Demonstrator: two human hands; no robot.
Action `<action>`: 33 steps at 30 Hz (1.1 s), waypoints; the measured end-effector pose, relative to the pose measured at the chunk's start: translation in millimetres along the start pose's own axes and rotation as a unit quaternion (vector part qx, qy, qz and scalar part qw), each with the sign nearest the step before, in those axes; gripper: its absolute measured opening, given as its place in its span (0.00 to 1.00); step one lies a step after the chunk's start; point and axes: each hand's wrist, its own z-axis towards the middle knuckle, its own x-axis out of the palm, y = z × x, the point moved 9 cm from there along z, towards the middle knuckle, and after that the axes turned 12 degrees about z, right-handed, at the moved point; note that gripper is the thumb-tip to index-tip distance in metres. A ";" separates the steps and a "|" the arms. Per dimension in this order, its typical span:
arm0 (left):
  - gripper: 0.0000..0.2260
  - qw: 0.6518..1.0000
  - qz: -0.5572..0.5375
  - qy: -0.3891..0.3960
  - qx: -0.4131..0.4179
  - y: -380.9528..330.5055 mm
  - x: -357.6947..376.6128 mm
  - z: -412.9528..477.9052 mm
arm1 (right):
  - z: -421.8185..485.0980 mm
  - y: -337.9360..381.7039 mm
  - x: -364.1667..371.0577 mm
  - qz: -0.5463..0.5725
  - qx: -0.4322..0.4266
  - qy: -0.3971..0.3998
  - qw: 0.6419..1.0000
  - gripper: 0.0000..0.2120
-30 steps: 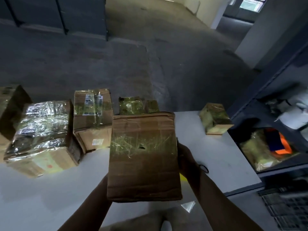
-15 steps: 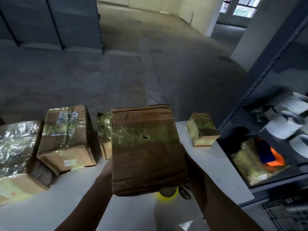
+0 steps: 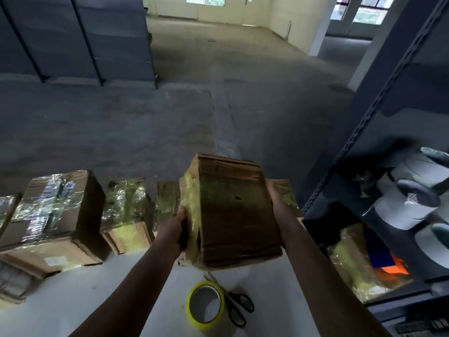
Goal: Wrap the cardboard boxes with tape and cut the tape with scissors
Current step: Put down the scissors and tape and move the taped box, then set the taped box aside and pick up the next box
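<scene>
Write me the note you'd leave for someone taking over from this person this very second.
The left grip holds the cardboard box by its left side; the right grip holds its right side, with the box lifted over the white table.
The tape roll and scissors sit untouched on the table, nearer the person than the box.
Done: this box already shows some yellowish tape; the boxes to the left look wrapped.
Left: probably set it down, add tape, cut with the scissors.
</scene>
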 end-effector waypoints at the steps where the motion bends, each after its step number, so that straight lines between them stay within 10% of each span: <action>1: 0.16 0.999 0.011 -0.031 0.014 -4.3 -1.4 2.1 | -0.4 0.2 0.2 -0.011 0.004 0.027 1.000 0.29; 10: 0.17 0.951 0.203 -0.129 0.196 -64.2 18.1 -4.1 | 26.3 9.5 -22.3 0.017 -0.083 0.039 0.996 0.09; 18: 0.30 0.950 0.254 0.020 0.179 -56.9 58.8 -4.1 | 51.2 24.0 -59.4 -0.159 -0.130 -0.094 0.974 0.15; 24: 0.23 0.943 0.288 0.063 0.153 -41.4 82.0 1.4 | 56.6 30.3 -48.9 -0.414 -0.184 -0.135 0.881 0.10; 28: 0.10 0.892 0.410 0.010 0.189 -26.3 92.3 0.1 | 53.8 21.9 -37.8 -0.598 -0.222 -0.143 0.757 0.27; 33: 0.09 0.895 0.409 -0.015 0.178 -9.7 92.2 -2.0 | 55.3 -9.2 -16.4 -0.725 -0.223 -0.082 0.647 0.27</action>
